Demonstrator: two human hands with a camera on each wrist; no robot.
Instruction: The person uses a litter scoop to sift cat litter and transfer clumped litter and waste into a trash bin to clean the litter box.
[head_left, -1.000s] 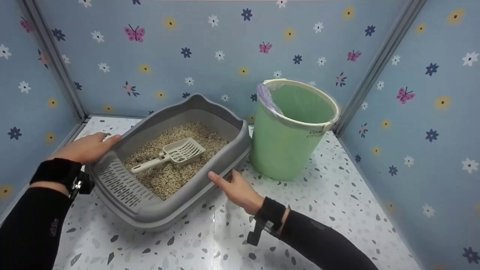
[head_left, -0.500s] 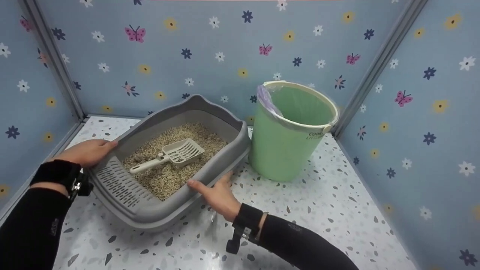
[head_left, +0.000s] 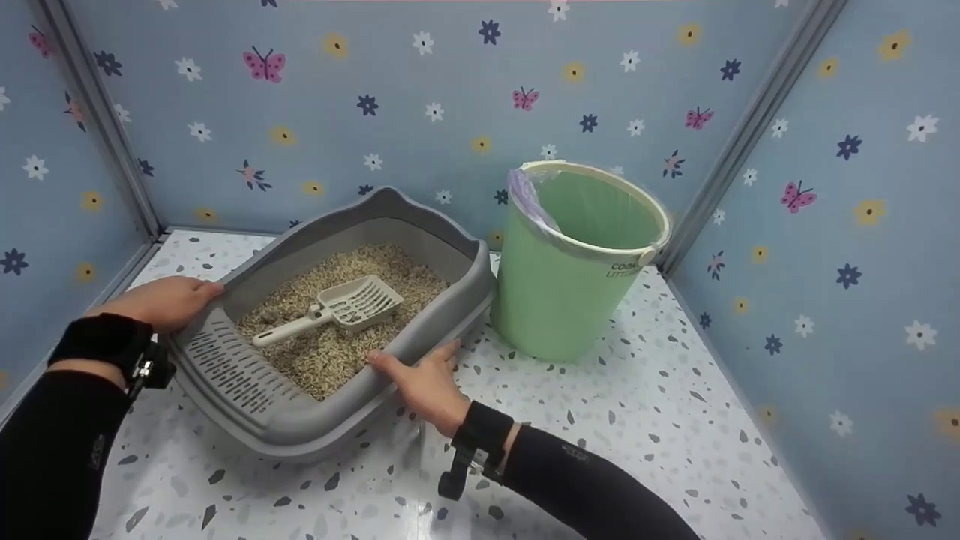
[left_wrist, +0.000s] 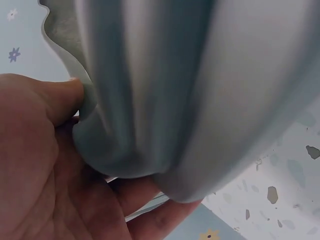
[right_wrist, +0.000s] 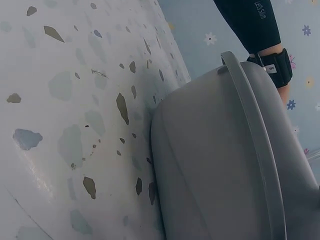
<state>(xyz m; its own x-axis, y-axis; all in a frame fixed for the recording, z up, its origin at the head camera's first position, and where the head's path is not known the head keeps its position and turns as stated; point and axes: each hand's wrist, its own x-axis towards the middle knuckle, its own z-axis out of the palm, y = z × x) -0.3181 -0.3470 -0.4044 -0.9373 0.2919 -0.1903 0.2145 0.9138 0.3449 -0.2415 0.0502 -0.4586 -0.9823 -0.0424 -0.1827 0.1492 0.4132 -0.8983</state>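
Observation:
A grey litter box (head_left: 330, 425) with a slotted front step (head_left: 236, 367) sits at an angle on the speckled surface, holding tan pellet litter (head_left: 330, 367). On the litter lies a cream slotted litter scoop (head_left: 365, 303), handle toward the step. My left hand (head_left: 169, 301) grips the box's left rim near the step; in the left wrist view its thumb (left_wrist: 67, 97) lies over the edge and its fingers go beneath the lip. My right hand (head_left: 427, 386) holds the near right side, thumb over the rim and the other fingers low on the outer wall, partly hidden.
A green bin (head_left: 559, 300) with a cream rim and a clear, purplish liner (head_left: 531, 199) stands close by the box's right back corner. Blue patterned walls (head_left: 420, 67) enclose the back and both sides. White speckled surface (head_left: 615, 420) extends right of the box.
My right hand has slid left along the box's side toward the step and now holds it there. My left hand keeps its grip. The view has shifted slightly; scoop and bin stay in place.

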